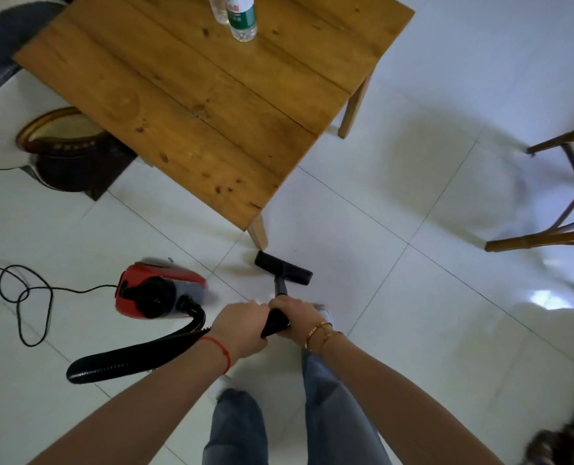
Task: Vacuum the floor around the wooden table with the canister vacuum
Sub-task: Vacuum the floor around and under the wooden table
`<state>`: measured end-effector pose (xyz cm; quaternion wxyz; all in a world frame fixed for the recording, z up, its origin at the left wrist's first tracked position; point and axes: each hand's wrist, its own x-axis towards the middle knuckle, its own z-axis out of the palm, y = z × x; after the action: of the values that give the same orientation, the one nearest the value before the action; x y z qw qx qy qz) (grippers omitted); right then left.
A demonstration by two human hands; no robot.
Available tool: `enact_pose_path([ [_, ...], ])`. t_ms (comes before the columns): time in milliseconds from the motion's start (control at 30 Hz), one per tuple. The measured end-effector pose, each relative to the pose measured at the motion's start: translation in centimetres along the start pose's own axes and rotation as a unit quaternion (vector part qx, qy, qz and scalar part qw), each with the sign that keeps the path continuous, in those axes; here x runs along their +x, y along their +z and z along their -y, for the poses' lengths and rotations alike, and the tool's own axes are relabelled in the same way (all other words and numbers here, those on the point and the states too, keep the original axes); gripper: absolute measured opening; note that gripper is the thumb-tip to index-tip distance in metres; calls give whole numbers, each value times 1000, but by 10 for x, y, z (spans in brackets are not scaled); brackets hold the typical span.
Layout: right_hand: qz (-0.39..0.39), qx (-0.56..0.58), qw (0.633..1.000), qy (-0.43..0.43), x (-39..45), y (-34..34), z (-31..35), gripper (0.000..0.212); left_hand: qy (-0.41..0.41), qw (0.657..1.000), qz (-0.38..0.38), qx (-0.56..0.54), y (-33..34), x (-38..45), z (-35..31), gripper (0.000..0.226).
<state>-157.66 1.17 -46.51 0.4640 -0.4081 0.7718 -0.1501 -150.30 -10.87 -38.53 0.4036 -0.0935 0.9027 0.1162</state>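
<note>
The wooden table [191,95] fills the upper middle; its near leg [258,233] stands on the white tile floor. A red and grey canister vacuum [159,290] sits on the floor at the left, its black ribbed hose [137,359] curving back toward me. The black wand [276,313] runs from my hands down to the black floor nozzle [283,272], which lies flat on the tiles just in front of the table's near leg. My left hand [242,327] and my right hand [297,318] both grip the wand, side by side.
Two plastic bottles [242,16] stand on the table's far side. A black power cord [27,297] loops on the floor at left. A dark pot [67,152] sits beside the table. Wooden chair legs [554,236] stand at right. My legs [332,407] are below.
</note>
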Motion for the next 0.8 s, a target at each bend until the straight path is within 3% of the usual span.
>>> enact_pose_path([
  [433, -1, -7, 1000, -4, 9, -63, -58, 30, -44, 997, -35, -51, -43, 53, -49, 22],
  [800, -34, -69, 997, -17, 81, -155, -132, 25, -74, 989, -102, -76, -96, 166, -64, 19],
])
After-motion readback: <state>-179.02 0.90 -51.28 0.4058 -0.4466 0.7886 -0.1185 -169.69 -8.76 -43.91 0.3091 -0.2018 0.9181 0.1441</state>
